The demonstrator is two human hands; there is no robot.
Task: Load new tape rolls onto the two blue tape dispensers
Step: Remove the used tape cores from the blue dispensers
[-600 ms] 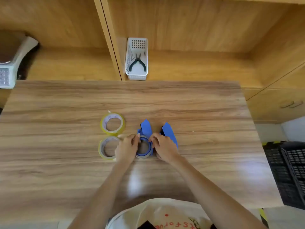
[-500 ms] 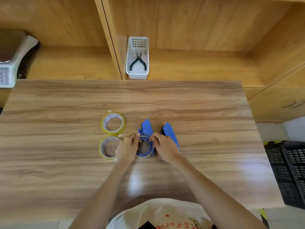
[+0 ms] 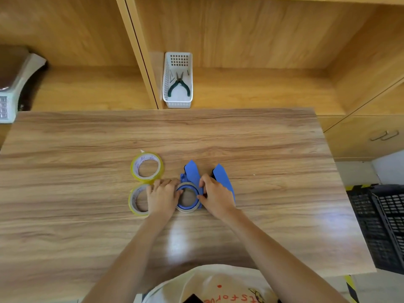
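Head view: both hands' curled fingers [image 3: 172, 182] grip the round blue plastic dispenser [image 3: 188, 196].

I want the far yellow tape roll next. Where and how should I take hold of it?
The far yellow tape roll lies flat with its hole up and nothing on it. Come from above with the left hand, thumb in the hole, fingers on the outer rim at its far or left side, away from the near roll.

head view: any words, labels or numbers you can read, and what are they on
Shirt: red lettering at the bottom edge, seen upside down and cut off, not legible.
Far tape roll: purple print inside the core, too small to read.
Scale: keypad at the left edge, keys too blurred to read.
Nothing else carries text.
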